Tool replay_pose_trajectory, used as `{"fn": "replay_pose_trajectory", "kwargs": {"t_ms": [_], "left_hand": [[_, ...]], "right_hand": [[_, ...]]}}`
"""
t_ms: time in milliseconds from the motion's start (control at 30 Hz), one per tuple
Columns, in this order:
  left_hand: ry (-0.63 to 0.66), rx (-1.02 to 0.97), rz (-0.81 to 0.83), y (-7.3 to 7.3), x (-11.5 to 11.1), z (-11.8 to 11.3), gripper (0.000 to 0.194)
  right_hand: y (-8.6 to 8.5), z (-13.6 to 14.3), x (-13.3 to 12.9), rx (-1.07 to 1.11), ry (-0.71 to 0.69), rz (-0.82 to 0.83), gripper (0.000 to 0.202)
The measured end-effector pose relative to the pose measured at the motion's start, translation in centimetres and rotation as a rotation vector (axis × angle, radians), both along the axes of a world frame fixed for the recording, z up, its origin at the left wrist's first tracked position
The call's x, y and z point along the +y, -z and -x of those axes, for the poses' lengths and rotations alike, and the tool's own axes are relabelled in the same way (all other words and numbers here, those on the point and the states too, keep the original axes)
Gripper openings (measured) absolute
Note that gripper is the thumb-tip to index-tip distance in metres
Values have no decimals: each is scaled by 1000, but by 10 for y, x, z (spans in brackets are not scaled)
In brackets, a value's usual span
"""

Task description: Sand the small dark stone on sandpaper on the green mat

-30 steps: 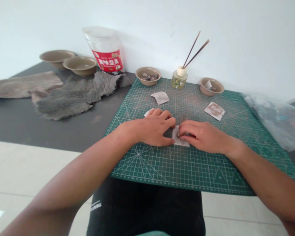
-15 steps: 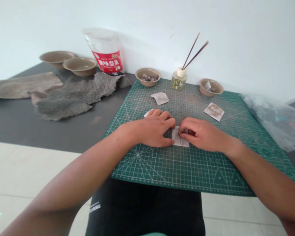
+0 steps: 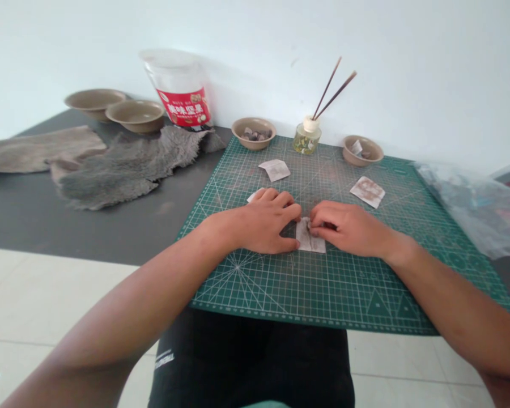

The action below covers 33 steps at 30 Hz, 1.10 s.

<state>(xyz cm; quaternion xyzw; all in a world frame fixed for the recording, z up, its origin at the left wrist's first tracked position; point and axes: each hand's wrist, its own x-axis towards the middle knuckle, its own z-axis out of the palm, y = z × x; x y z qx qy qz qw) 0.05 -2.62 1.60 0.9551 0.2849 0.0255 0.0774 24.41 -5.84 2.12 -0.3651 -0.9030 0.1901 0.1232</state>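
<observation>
We see bright, diffuse light, with the wall (image 3: 276,62) pale and almost washed out. A faint shadow right of the tub (image 3: 174,76) suggests light from the left. We catch glare on the floor (image 3: 46,311) at lower left. The picture is soft: we find the paper (image 3: 305,242) blurred beside the right fingers (image 3: 322,217), and wide-angle distortion stretches the arms (image 3: 153,280).

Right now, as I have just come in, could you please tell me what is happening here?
A person is working on a green cutting mat. The left hand touches the left edge of a pale, smudged sheet, while the right hand pinches a small, partly hidden piece over it. Farther back, a bowl holds small stone-like lumps.
</observation>
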Motion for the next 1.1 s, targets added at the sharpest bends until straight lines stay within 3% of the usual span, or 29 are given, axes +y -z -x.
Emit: {"fn": "replay_pose_trajectory", "kwargs": {"t_ms": [167, 333, 500, 700, 867, 1000, 1100], "left_hand": [[19, 5, -2, -1, 0, 0, 46], [3, 13, 1, -2, -1, -1, 46], [16, 8, 10, -3, -1, -1, 45], [2, 3, 8, -2, -1, -1, 44], [9, 5, -2, -2, -1, -2, 44], [8, -2, 6, -2, -2, -1, 44], [8, -6, 14, -2, -1, -1, 44]], "right_hand": [[1, 1, -1, -20, -95, 89, 9], [4, 1, 4, -22, 22, -55, 10], [1, 1, 2, -40, -95, 56, 9], [2, 4, 3, -56, 37, -37, 9], [0, 4, -1, -77, -99, 21, 10], [-1, 1, 1, -137, 3, -95, 13], [-3, -2, 1, -117, -64, -22, 12]]}}
